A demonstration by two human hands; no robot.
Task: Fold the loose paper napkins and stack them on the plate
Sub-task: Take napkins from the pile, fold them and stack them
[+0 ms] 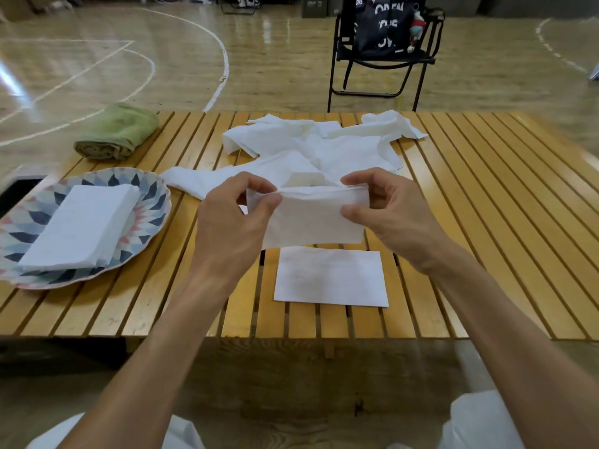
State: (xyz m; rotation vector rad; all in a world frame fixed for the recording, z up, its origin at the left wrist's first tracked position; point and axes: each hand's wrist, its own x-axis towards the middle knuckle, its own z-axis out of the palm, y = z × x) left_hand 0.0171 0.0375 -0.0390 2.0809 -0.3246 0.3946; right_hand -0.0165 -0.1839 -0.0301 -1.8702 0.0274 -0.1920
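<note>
I hold a white paper napkin (311,218) above the middle of the slatted wooden table (486,222). My left hand (233,222) pinches its upper left corner and my right hand (389,212) pinches its upper right edge. It hangs folded over, its lower edge just above a flat folded napkin (330,277) lying on the table near me. Behind my hands lies a heap of loose white napkins (324,147). At the left, a patterned plate (152,202) carries a stack of folded napkins (81,225).
A rolled green towel (116,132) lies at the table's far left corner. A black folding chair (382,53) with a dark printed bag stands on the gym floor beyond the table. My white-clad knees show below the near table edge.
</note>
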